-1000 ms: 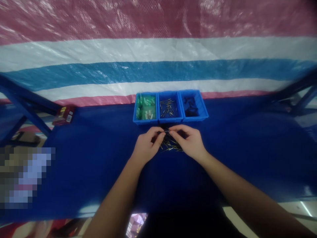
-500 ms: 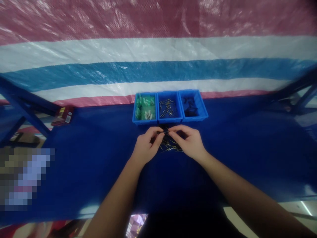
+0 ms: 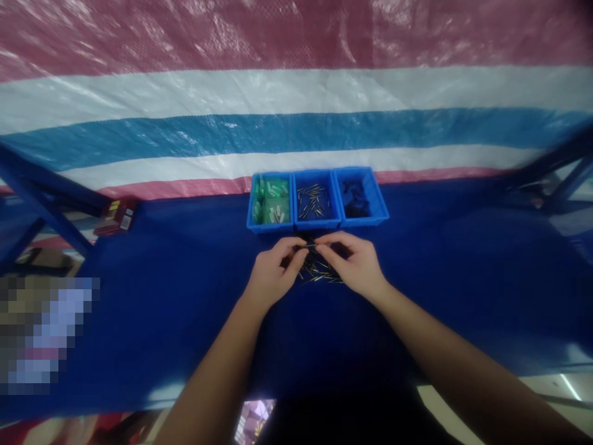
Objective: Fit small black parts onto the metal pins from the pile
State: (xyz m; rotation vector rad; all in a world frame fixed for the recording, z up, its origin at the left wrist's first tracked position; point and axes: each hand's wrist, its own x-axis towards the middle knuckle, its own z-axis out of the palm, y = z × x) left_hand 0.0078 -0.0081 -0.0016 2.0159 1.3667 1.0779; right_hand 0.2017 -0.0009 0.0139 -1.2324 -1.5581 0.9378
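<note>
My left hand [image 3: 274, 273] and my right hand [image 3: 354, 262] meet in a pinch just in front of the blue bins. Between their fingertips lies a thin, shiny metal piece [image 3: 311, 246], held roughly level from both ends; its exact kind is too small to tell. Below the fingers, a loose pile of slender dark and brass-coloured metal pieces [image 3: 319, 275] rests on the blue table, partly covered by both hands. Similar slender pieces [image 3: 314, 201] are in the middle blue bin [image 3: 317, 226].
The left blue bin [image 3: 270, 228] holds green bags and small white or clear parts. Dark parts sit in the right blue bin [image 3: 368, 219]. A dark red box [image 3: 115, 217] stands at the table's left, near a blue frame leg. A striped tarp [image 3: 296, 93] hangs behind.
Hardly anything differs: both hands keep their pinch on the thin metal piece at the same spot. The view has shifted very slightly.
</note>
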